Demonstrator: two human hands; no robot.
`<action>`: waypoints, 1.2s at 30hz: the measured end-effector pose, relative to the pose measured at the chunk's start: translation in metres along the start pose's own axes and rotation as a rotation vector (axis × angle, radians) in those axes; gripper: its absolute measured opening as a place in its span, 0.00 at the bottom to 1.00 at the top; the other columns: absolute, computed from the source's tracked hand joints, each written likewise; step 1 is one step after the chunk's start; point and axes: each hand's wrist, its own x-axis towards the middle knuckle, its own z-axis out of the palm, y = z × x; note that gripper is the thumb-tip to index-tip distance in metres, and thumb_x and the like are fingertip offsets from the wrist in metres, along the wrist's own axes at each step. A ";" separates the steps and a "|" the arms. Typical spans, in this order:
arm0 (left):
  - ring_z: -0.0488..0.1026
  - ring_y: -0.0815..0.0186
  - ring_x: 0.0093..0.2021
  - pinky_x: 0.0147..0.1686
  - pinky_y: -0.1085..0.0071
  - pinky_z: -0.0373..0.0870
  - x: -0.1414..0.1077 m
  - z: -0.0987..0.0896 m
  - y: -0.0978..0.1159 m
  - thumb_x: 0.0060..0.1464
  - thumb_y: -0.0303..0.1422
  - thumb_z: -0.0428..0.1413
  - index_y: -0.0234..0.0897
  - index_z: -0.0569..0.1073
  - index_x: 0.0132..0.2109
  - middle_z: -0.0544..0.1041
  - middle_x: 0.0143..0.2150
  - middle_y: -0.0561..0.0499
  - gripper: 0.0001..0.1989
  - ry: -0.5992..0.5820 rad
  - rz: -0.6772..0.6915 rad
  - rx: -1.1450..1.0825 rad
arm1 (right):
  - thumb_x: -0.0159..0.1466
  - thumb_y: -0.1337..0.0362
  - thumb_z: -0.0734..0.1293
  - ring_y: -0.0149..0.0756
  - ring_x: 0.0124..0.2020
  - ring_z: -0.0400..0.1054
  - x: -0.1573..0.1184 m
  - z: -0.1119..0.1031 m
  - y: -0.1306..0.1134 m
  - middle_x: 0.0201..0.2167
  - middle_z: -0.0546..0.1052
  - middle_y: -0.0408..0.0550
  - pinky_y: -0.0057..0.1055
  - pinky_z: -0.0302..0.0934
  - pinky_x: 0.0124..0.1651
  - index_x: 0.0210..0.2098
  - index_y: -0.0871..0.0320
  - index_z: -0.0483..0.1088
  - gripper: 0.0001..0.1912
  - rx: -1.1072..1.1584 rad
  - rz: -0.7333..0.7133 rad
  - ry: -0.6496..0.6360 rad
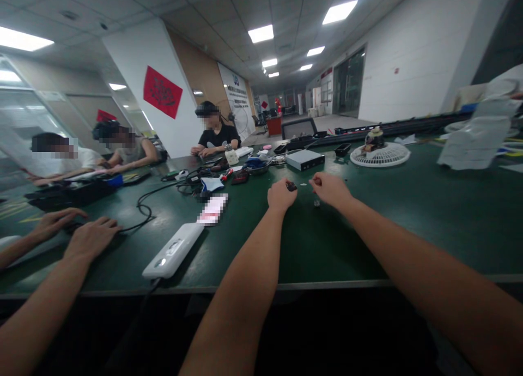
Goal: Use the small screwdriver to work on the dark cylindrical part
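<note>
The left hand pinches a small black part below the silver box, kept within reach of the right hand, whose nearly closed fingertips hold nothing discernible.

**Both hands closed, knuckles up, close together.**
The bare, curled left hand and the bare, pinching right hand stand just apart, well forward of the body. The right fingertips point inward toward the left hand. The long, bare left forearm and long, bare right forearm angle up from the lower frame edge, wrists nearly straight.
</note>
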 end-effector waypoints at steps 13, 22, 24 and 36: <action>0.78 0.59 0.45 0.46 0.66 0.71 0.000 0.003 -0.002 0.49 0.35 0.63 0.42 0.78 0.44 0.82 0.43 0.47 0.13 -0.075 0.045 -0.072 | 0.48 0.74 0.74 0.36 0.33 0.75 -0.004 0.020 0.003 0.30 0.80 0.43 0.30 0.64 0.36 0.31 0.54 0.66 0.16 0.204 -0.055 -0.203; 0.78 0.59 0.44 0.47 0.66 0.73 0.000 0.006 0.001 0.48 0.34 0.64 0.39 0.79 0.45 0.82 0.42 0.47 0.16 -0.135 0.229 -0.178 | 0.52 0.65 0.75 0.37 0.33 0.74 0.004 0.018 0.019 0.30 0.81 0.44 0.30 0.61 0.36 0.29 0.54 0.63 0.15 0.227 0.021 0.072; 0.78 0.60 0.43 0.46 0.67 0.74 -0.001 0.004 0.002 0.48 0.34 0.65 0.40 0.79 0.46 0.82 0.42 0.48 0.16 -0.159 0.277 -0.209 | 0.52 0.64 0.75 0.37 0.32 0.74 0.006 0.019 0.021 0.30 0.81 0.44 0.30 0.61 0.35 0.30 0.54 0.63 0.15 0.269 0.012 0.079; 0.78 0.60 0.46 0.50 0.66 0.74 0.001 0.005 0.001 0.47 0.34 0.67 0.43 0.80 0.50 0.83 0.45 0.51 0.20 -0.195 0.292 -0.236 | 0.49 0.66 0.74 0.37 0.30 0.74 0.010 0.025 0.030 0.28 0.80 0.43 0.31 0.62 0.33 0.30 0.53 0.61 0.17 0.362 0.053 0.031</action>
